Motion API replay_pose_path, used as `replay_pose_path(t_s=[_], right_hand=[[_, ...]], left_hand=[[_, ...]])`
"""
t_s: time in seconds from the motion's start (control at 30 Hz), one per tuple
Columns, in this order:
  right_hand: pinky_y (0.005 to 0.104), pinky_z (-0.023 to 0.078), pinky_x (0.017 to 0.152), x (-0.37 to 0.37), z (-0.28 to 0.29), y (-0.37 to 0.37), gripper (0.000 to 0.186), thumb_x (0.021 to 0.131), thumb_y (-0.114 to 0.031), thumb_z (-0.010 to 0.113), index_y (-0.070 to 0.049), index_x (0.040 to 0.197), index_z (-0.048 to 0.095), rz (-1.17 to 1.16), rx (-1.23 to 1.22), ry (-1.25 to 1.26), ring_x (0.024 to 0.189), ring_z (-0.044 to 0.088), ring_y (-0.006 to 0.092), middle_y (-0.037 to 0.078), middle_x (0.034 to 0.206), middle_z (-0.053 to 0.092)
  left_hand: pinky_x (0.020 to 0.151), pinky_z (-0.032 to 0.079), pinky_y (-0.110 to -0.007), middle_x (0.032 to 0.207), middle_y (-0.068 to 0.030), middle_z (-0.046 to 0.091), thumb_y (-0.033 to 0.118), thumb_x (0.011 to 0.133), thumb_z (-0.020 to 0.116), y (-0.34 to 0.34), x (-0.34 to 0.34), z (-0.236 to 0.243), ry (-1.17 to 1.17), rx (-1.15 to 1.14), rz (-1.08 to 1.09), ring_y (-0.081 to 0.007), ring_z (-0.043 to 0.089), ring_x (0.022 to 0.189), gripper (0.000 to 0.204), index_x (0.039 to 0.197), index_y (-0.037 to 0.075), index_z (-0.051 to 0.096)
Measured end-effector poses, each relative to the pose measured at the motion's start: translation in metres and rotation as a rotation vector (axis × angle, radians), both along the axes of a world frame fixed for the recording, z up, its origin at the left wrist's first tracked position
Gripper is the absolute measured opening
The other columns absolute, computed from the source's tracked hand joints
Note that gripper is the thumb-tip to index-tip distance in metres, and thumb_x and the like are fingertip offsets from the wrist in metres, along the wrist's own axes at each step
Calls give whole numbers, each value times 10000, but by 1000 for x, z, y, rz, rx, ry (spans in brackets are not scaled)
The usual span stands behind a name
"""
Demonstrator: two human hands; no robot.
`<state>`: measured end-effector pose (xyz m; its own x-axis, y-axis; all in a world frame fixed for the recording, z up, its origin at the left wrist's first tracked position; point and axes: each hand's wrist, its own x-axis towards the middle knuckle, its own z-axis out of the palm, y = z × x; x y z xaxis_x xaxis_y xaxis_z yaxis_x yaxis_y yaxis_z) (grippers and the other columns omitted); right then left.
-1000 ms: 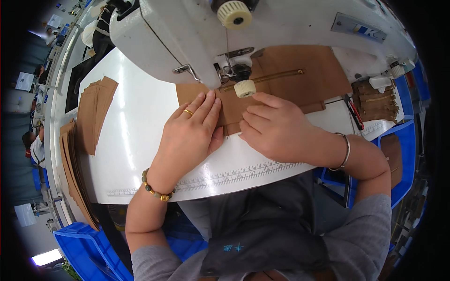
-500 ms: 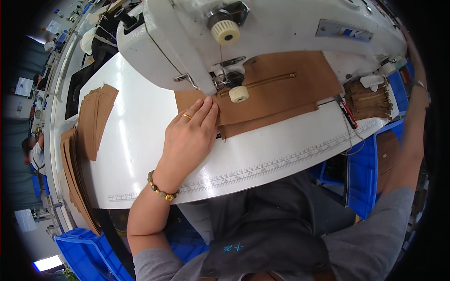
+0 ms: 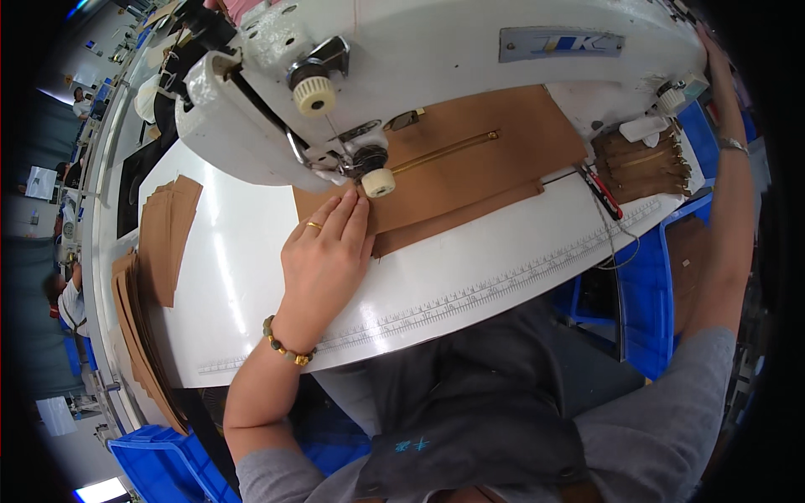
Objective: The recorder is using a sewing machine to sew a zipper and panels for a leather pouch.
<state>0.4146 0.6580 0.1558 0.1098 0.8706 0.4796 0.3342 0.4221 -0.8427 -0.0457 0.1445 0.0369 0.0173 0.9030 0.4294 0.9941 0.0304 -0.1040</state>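
Observation:
My left hand (image 3: 327, 256) lies flat with its fingers stretched out, pressing on a brown panel (image 3: 470, 172) beside the sewing machine's (image 3: 428, 54) needle area. A gold zipper (image 3: 444, 151) runs along the middle of this panel, and a second brown layer shows under its near edge. A cream knob (image 3: 378, 183) stands just beyond my fingertips. My right arm reaches up along the right side to the machine's far right end. There my right hand (image 3: 713, 54) shows only in part, and its fingers cannot be made out.
Brown pieces (image 3: 168, 239) are stacked on the table's left, with more (image 3: 138, 335) at its edge. Red-handled snips (image 3: 605, 197) lie right of the panel, near bundled brown strips (image 3: 644, 168). Blue bins (image 3: 658, 293) stand at right and lower left. A printed ruler (image 3: 470, 298) follows the near edge.
The whole view has shifted, so the machine head sits further left in the picture. My left hand stays flat on the brown panel, and my right arm remains raised at the right.

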Motion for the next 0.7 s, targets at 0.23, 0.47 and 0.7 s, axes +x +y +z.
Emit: replay_pose_path(t_s=[0.23, 0.47, 0.7], right_hand=[[330, 480, 1007, 20, -82, -4, 699, 1062, -571, 562, 18, 1431, 637, -134, 77, 162, 1160, 656, 205, 157, 1335, 696], [355, 481, 1024, 26, 13, -51, 603, 1104, -502, 482, 23, 1300, 704, -321, 427, -747, 1132, 672, 233, 166, 1229, 739], [423, 599, 808, -153, -54, -309, 174, 954, -164, 709, 8, 982, 708, 1120, 872, -603, 874, 726, 315, 134, 972, 729]], left_hand=[[835, 613, -334, 1250, -105, 757, 97, 878, 734, 20, 21, 5, 140, 8, -114, -228, 743, 1113, 343, 1216, 37, 741], [707, 609, -297, 1259, -107, 741, 75, 861, 645, 54, 35, 1, 315, -110, 23, -195, 753, 1006, 420, 1272, -1, 680], [485, 522, -296, 711, -6, 588, 82, 794, 685, 68, 53, 11, 126, 58, -75, -161, 661, 602, 131, 918, 40, 679]])
